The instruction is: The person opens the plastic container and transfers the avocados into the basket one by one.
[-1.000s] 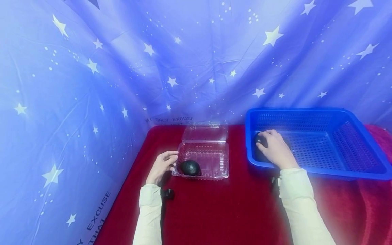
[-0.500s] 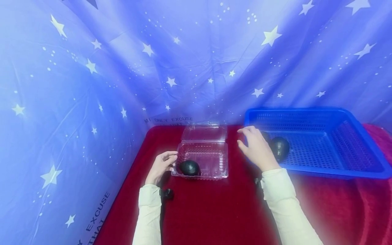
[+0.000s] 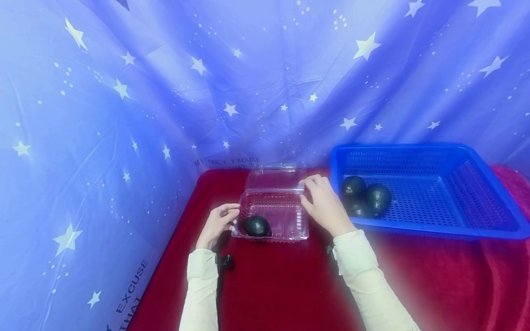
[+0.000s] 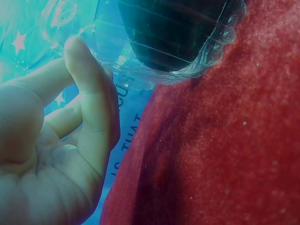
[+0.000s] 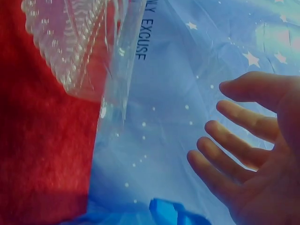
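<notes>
A clear plastic clamshell container (image 3: pixel 285 207) stands on the red cloth with its lid (image 3: pixel 275 178) folded back. A dark avocado (image 3: pixel 256 225) lies in its front left corner, showing through the wall in the left wrist view. My left hand (image 3: pixel 216 225) is at the container's left rim, fingers and thumb loosely bent, fingertips at the edge. My right hand (image 3: pixel 327 207) hovers at the container's right side with nothing in it. In the right wrist view its fingers (image 5: pixel 239 145) are spread and relaxed. Whether its fingertips touch the rim is unclear.
To the right stands a blue plastic basket (image 3: pixel 439 230) with three dark avocados (image 3: pixel 378 199) in its left end. Red cloth (image 3: pixel 281 285) covers the table. A blue star-patterned curtain (image 3: pixel 265 82) hangs behind and along the left side.
My right hand has left the avocados in the basket and moved left to the container, uncovering them. My left hand and the container have stayed in place.
</notes>
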### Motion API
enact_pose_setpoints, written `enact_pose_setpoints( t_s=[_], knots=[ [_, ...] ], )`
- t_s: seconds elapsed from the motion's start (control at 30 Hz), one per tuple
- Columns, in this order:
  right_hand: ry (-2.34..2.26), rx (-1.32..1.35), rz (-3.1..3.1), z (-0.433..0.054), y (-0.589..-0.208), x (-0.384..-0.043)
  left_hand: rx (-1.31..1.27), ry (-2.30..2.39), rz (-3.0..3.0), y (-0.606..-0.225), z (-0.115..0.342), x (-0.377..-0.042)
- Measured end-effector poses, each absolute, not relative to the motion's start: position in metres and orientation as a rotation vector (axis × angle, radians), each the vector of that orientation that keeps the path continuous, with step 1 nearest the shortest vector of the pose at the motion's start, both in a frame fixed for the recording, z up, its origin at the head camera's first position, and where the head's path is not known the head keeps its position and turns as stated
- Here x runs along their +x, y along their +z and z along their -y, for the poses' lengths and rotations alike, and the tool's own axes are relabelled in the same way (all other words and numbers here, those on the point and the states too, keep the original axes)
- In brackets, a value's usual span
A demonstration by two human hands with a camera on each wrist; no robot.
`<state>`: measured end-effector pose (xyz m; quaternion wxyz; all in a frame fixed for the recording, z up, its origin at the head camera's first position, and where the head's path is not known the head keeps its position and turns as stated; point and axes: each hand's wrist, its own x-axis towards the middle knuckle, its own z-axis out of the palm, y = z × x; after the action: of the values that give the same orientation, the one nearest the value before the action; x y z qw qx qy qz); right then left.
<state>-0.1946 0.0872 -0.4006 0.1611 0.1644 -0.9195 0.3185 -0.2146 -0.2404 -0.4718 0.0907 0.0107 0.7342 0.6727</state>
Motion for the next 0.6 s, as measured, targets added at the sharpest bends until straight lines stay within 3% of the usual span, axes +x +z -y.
enact_pose_setpoints(
  t_s=[0.6],
  knots=[
    [0.975,0.582,2.727,-0.042,-0.416,-0.184,0.015,1.974,-2.217,-0.473,0.24,-0.215]
  ],
)
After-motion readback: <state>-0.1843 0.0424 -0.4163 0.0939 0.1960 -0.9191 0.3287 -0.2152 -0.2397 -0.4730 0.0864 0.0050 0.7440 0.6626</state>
